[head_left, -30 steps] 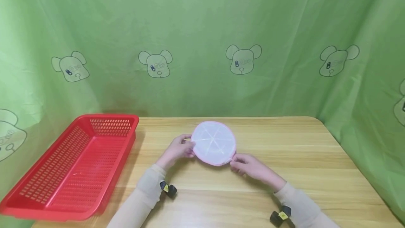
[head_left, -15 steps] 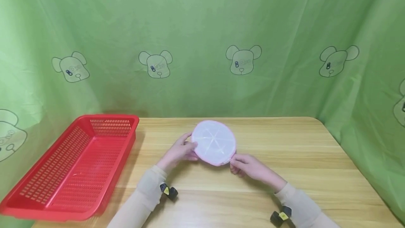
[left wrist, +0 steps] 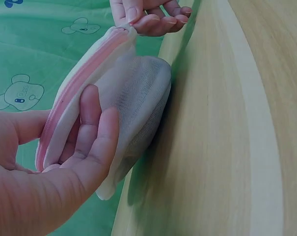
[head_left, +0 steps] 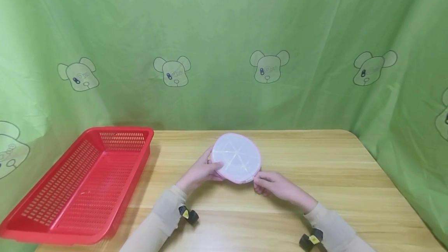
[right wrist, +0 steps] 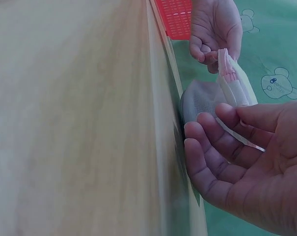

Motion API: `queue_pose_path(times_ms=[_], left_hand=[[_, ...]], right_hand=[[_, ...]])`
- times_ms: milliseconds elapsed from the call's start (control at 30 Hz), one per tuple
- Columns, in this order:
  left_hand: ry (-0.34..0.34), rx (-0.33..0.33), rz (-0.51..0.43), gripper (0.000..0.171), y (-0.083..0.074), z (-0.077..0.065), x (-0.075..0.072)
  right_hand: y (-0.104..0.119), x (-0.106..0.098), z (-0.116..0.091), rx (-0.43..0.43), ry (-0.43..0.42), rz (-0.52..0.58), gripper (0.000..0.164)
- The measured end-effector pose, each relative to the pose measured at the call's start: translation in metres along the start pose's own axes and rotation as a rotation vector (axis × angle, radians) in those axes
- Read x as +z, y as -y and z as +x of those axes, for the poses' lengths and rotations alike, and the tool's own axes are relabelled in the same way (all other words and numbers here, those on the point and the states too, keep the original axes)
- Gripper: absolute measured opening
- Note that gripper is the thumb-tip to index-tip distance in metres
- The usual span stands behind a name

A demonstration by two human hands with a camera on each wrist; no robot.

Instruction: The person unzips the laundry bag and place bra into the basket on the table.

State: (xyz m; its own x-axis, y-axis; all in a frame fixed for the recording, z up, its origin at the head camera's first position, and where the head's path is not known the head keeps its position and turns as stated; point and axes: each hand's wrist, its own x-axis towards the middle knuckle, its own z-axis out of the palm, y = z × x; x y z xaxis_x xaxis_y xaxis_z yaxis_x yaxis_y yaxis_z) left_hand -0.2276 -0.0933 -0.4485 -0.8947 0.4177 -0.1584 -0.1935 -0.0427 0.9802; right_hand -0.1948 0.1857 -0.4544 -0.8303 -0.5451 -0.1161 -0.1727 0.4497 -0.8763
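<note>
Got this round zippered mesh pouch [head_left: 238, 154] right between my two sets of fingers, whitish on top with pinkish edging and pale lines crossing in the middle like pizza slices. It's kinda tilted, with the top face turned toward me. My left hand [head_left: 201, 172] grips one side of it: thumb on the top near the edge, other fingers curled below, against the greyish mesh side [left wrist: 143, 93]. My right hand [head_left: 276, 185] has the rim pinched between thumb and index finger at the near right, and the other fingers are loosely bent, off the fabric. The pink zipper [left wrist: 80, 81] runs along the rim from my left grip toward that pinch; the pull is too hidden for me to make out. Wood-grain table [head_left: 259, 221] is under my fingers, though I can't tell if the pouch touches it. Off to the left of my left fingers, well apart, is a red plastic basket [head_left: 98, 189] with holes in its walls. Behind my fingers it's just pale sleeves [head_left: 168, 207] and a little black wrist camera [head_left: 189, 215] on each arm, yellow tags showing. Past my fingertips hangs a green curtain [head_left: 217, 18] with bear-head outlines [head_left: 176, 74] in a row.
</note>
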Motion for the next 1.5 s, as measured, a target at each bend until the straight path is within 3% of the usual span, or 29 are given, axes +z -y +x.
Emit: queue_pose_path(times_ms=[367, 1500], left_hand=[[0.005, -0.008, 0.014, 0.072, -0.001, 0.001, -0.003], [0.034, -0.021, 0.063, 0.072, -0.004, -0.001, -0.009]], right_hand=[[0.0, -0.003, -0.001, -0.009, 0.006, -0.009, 0.033], [-0.001, -0.017, -0.002, -0.006, -0.056, -0.003, 0.032]])
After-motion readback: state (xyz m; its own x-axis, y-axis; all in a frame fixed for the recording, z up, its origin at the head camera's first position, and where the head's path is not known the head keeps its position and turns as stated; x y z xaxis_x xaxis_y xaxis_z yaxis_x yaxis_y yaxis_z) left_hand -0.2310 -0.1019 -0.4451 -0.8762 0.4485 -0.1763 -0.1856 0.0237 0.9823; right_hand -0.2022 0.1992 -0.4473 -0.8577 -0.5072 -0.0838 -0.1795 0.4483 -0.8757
